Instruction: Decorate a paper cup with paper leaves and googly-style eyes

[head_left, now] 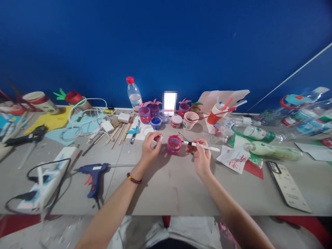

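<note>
My right hand (202, 157) grips a white marker pen (207, 147) with a black front section. The pen lies nearly level, its tip pointing left at the rim of a small red and purple painted cup (174, 144). This cup stands on the table between my hands. To its left is my left hand (151, 148), fingers bent and closed near the thumb; what they hold, if anything, is too small to make out. Behind it are a round white lid (148, 131) and a jar of blue paint (156, 122). Scissors (183, 137), partly hidden, lie behind my right hand.
Painted cups with paper leaves (144, 114), a water bottle (134, 95) and a paper cup (190, 120) line the back. On the left lie a blue glue gun (94, 176) and a power strip (49, 180); on the right, plastic bottles (261, 134) and a phone (287, 186).
</note>
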{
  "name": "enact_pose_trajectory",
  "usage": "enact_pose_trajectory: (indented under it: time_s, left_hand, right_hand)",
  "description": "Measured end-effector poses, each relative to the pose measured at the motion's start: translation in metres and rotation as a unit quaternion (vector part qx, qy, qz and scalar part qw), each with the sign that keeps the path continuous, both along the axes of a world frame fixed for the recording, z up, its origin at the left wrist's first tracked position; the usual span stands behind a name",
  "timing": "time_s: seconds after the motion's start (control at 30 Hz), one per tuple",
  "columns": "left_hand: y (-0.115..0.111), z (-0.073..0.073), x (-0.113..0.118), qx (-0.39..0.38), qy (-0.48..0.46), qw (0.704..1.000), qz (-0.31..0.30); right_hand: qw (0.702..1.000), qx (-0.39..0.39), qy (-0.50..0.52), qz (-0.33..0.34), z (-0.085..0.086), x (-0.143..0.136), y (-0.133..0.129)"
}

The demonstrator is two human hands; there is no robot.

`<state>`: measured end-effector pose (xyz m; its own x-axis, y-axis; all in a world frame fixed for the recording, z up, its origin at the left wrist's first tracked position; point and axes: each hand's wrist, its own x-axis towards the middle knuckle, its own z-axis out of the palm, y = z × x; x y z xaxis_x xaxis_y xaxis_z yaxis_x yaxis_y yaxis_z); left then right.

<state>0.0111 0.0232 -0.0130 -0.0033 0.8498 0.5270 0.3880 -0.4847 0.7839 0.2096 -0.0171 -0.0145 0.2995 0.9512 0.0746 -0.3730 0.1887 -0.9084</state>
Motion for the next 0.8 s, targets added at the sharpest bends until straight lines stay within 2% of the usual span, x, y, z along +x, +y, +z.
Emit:
enact_pose_trajectory:
  time_s: [0.07,0.13,0.23,0.3,0.57,0.8]
  left_hand:
    - [-0.002,0.001,0.002,-0.018,-0.054,0.998,-0.024]
    - [-0.005,0.001,0.004,-0.075,-0.126,0.987,-0.071]
    - [-0.008,0.004,0.008,-0.170,-0.218,0.950,-0.144]
    - [-0.009,0.007,0.010,-0.204,-0.249,0.931,-0.174]
    - [-0.011,0.008,0.012,-0.254,-0.295,0.898,-0.204]
    - [-0.015,0.014,0.016,-0.250,-0.292,0.897,-0.218]
  right_hand:
    - [1.000,0.000,-0.007,0.007,0.001,0.000,-0.001]
    - [1.000,0.001,-0.011,0.018,0.001,0.000,-0.002]
    - [0.999,0.011,-0.016,0.037,0.002,-0.001,-0.003]
    - [0.999,0.011,-0.026,0.046,0.002,-0.002,-0.004]
    - [0.997,0.002,-0.046,0.066,0.000,-0.003,-0.005]
    - [0.995,-0.003,-0.075,0.070,0.002,-0.006,-0.006]
